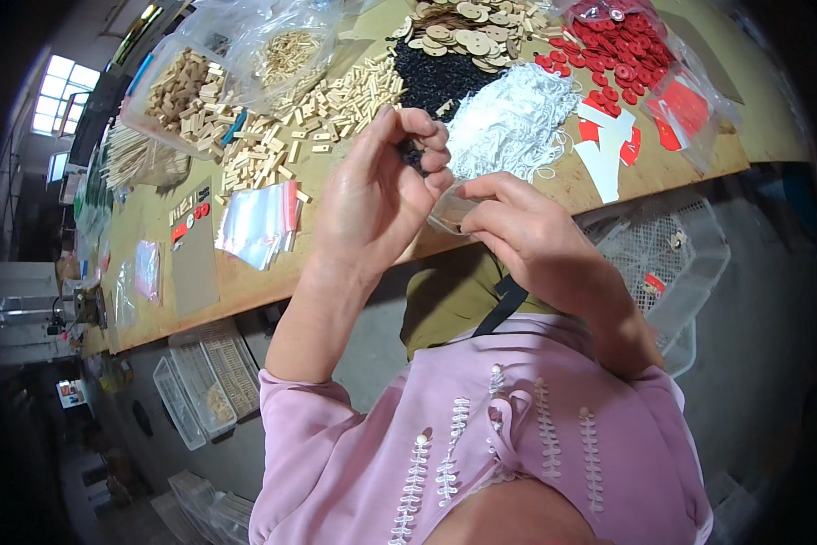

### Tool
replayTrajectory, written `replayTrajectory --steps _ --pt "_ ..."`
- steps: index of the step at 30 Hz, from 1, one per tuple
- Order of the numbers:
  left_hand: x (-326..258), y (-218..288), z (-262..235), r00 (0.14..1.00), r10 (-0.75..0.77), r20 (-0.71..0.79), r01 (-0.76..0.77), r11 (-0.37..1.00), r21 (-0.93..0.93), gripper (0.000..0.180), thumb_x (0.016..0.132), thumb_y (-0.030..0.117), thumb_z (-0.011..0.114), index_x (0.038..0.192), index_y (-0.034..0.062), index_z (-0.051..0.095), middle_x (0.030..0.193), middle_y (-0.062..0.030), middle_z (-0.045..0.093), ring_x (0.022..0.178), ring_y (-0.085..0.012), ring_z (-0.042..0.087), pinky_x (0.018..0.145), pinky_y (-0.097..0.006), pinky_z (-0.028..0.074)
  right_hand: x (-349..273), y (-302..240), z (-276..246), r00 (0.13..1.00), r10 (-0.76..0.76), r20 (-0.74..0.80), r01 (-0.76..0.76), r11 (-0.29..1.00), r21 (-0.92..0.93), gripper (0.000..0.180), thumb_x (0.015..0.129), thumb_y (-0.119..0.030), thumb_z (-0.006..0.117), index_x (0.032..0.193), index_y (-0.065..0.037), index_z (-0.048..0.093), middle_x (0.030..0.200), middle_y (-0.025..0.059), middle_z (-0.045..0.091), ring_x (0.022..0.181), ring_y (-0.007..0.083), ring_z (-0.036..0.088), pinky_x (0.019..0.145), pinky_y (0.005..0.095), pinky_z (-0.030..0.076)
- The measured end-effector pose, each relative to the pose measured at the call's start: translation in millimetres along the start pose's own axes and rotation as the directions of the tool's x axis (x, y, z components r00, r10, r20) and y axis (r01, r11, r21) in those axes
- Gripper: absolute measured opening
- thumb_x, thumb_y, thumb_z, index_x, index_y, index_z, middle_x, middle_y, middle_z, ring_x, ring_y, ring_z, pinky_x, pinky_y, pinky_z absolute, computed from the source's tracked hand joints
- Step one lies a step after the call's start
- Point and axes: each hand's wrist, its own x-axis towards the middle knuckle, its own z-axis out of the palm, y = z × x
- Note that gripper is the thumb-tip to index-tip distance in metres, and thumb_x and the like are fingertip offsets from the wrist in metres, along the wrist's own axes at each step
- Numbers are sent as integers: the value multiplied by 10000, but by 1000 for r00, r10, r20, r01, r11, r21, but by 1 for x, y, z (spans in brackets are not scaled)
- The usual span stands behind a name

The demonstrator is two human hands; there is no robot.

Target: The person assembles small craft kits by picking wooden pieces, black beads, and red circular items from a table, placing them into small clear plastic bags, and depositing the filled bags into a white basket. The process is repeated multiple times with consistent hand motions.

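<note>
Beyond the wearer's pink top (336, 454), at the near edge of a tan table (322, 259), the right hand (522, 222) pinches a small clear plastic bag (447, 216) between thumb and fingers, while the left hand (368, 200) is raised beside it, fingers curled inward around small dark pieces (415, 160). The bag is see-through and shiny, slanting from the right fingertips down toward the left, though its long axis is hard to tell. Farther back lie a tangled heap of white cords (508, 123), a black heap (434, 84) and pale wooden discs (470, 41).
</note>
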Motion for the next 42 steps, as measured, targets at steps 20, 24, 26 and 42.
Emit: replayTrajectory --steps 20,24,26,42 --pt "-3 -8 17 981 126 145 -181 862 474 520 1148 377 318 1143 -34 638 1072 -180 713 1041 -264 692 986 -411 515 16 3 3 999 37 1 -37 988 150 151 874 81 691 1013 25 669 1203 238 644 1194 409 637 991 429 537" --pt "20 1 13 967 221 130 -251 713 654 221 1090 154 534 1160 -16 657 1049 -106 714 977 -143 669 884 -282 527 6 3 -10 995 97 -20 -93 984 151 159 867 105 689 1006 28 675 1241 218 647 1142 376 667 916 404 560" --pt "55 8 -10 942 305 143 -263 398 879 214 1057 128 596 1204 -2 681 1111 -70 714 967 -125 657 871 -290 528 0 1 -16 993 99 -62 -89 985 146 172 855 112 700 1004 28 683 1242 210 652 1113 359 680 888 395 566" --pt "247 6 -115 848 486 213 -38 -344 938 306 865 218 812 1081 42 686 900 -134 708 830 -294 693 766 -405 551 -41 15 -69 971 159 -179 -149 987 68 180 877 84 702 1046 29 677 1243 211 639 1009 367 711 839 388 585"
